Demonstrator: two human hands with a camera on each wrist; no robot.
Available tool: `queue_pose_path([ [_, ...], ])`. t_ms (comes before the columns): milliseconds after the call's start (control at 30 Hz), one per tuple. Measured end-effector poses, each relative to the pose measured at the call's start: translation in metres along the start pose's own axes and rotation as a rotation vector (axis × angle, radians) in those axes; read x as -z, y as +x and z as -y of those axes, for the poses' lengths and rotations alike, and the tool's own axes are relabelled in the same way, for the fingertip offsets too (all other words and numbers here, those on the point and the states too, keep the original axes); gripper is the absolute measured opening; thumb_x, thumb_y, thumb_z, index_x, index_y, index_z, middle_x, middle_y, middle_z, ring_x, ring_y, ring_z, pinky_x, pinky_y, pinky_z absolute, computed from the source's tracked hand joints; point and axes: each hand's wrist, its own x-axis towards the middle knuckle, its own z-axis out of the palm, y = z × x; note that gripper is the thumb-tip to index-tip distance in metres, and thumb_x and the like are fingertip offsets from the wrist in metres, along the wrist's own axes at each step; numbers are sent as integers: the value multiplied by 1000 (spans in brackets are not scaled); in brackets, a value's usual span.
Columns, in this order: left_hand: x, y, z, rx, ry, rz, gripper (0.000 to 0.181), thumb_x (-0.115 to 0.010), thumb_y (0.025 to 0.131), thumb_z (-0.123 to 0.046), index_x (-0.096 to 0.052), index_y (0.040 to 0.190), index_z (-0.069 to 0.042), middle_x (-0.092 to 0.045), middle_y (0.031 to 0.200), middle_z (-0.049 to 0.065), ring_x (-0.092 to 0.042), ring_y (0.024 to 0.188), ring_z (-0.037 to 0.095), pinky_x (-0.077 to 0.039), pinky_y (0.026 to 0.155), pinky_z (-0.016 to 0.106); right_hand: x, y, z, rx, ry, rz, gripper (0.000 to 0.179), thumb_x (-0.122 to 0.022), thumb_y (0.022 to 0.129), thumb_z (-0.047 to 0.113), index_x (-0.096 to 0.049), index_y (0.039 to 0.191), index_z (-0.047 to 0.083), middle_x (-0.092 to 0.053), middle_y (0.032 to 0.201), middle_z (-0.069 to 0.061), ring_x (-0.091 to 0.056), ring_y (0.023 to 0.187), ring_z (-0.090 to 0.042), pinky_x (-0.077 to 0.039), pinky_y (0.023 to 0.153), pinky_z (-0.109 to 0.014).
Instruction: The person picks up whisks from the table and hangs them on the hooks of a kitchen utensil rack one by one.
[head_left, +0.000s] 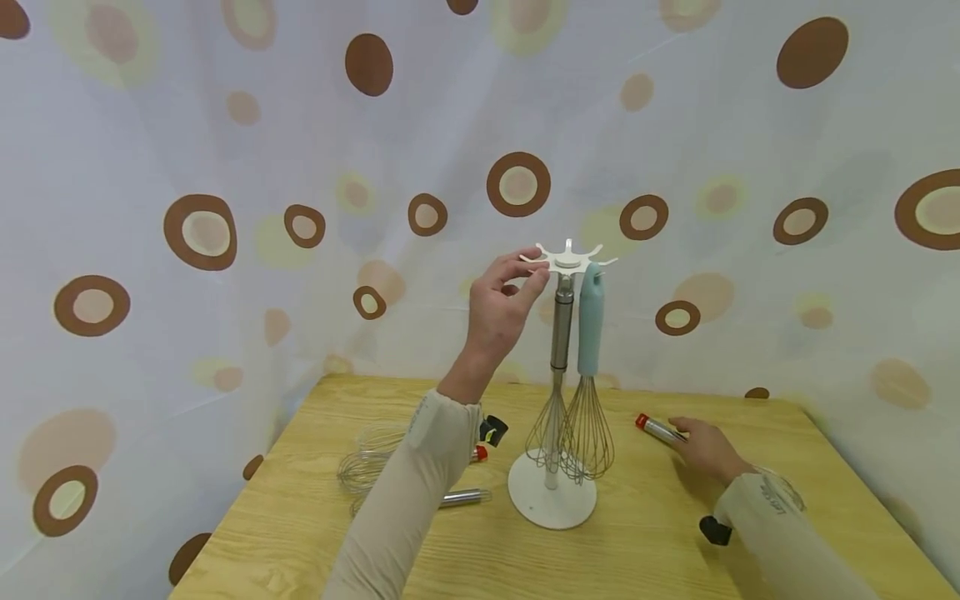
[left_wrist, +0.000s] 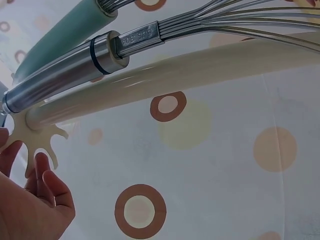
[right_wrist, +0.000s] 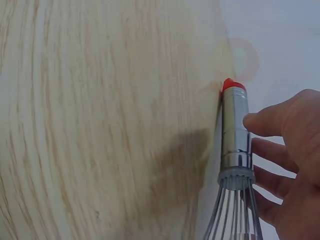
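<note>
A white whisk stand (head_left: 552, 500) rises from a round base, with a star of hooks on top. My left hand (head_left: 501, 304) pinches a hook at the left of that top, also visible in the left wrist view. From the hooks hang a steel-handled whisk (head_left: 561, 333) and a whisk with a pale-blue handle (head_left: 591, 325). At the right, my right hand (head_left: 708, 450) holds a steel whisk with a red handle end (right_wrist: 235, 130). Its thumb touches the handle in the right wrist view, while the other fingertips pass behind it. My forearm partly hides its wires in the head view.
Several loose whisks (head_left: 367, 471) lie on the wooden table (head_left: 285, 517) left of the stand, partly behind my left sleeve. One steel handle (head_left: 465, 497) points towards the base. A spotted curtain (head_left: 450, 108) closes off the back and sides.
</note>
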Motion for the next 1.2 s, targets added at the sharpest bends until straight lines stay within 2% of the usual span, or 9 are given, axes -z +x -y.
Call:
queue_pose_path([
  [100, -2, -1, 1, 16, -4, 8, 17, -62, 91, -11, -70, 100, 1, -62, 117, 6, -58, 96, 11, -44, 71, 21, -6, 0, -5, -10, -21, -2, 40, -55, 88, 3, -49, 123, -17, -57, 111, -35, -60, 88, -38, -47, 73, -51],
  [200, -2, -1, 2, 25, -6, 6, 17, -62, 91, -11, -70, 99, 1, -63, 117, 5, -58, 96, 11, -45, 72, 21, -12, 0, -7, -24, -13, -16, 41, -55, 86, 1, -50, 124, -15, -58, 109, -34, -60, 87, -36, -47, 73, -51],
  [400, 0, 1, 3, 29, 3, -9, 17, -61, 92, -11, -69, 99, 1, -64, 118, 5, -59, 99, 11, -46, 74, 26, -19, 2, -1, 11, 1, -35, 40, -55, 84, -2, -53, 123, -12, -61, 107, -31, -60, 92, -39, -47, 75, -52],
  [567, 0, 4, 2, 38, 11, -3, 17, -61, 92, -12, -69, 99, 0, -64, 119, 5, -59, 96, 13, -46, 75, 32, -21, 2, 7, 42, -17, 15, 41, -54, 85, -5, -54, 125, -9, -60, 109, -29, -59, 98, -43, -47, 78, -54],
  [667, -1, 5, 2, 46, 5, -4, 16, -61, 92, -11, -69, 98, 1, -64, 119, 5, -60, 94, 13, -46, 73, 30, -22, 2, 9, 65, -31, 64, 42, -55, 84, -7, -55, 126, -7, -60, 111, -29, -59, 98, -42, -48, 76, -52],
  [767, -2, 6, 3, 56, 2, -4, 16, -61, 91, -11, -69, 96, 1, -65, 118, 6, -61, 93, 13, -45, 70, 22, -25, 1, 9, 98, -69, 85, 43, -59, 82, -7, -56, 125, -6, -60, 113, -28, -59, 99, -42, -48, 76, -52],
  [1033, 0, 7, 5, 77, 0, 17, 17, -60, 93, -13, -69, 96, 2, -64, 119, 4, -60, 93, 13, -45, 70, 21, -27, -3, 23, 148, -89, 96, 39, -60, 85, -5, -59, 124, -2, -61, 116, -22, -58, 103, -41, -47, 83, -53],
  [1200, 2, 8, 6, 79, -26, 37, 19, -59, 93, -12, -67, 97, 5, -63, 121, 4, -59, 92, 15, -44, 72, 21, -22, -3, 35, 173, -86, 78, 41, -60, 88, -2, -55, 128, -2, -62, 114, -20, -59, 101, -38, -47, 81, -52],
])
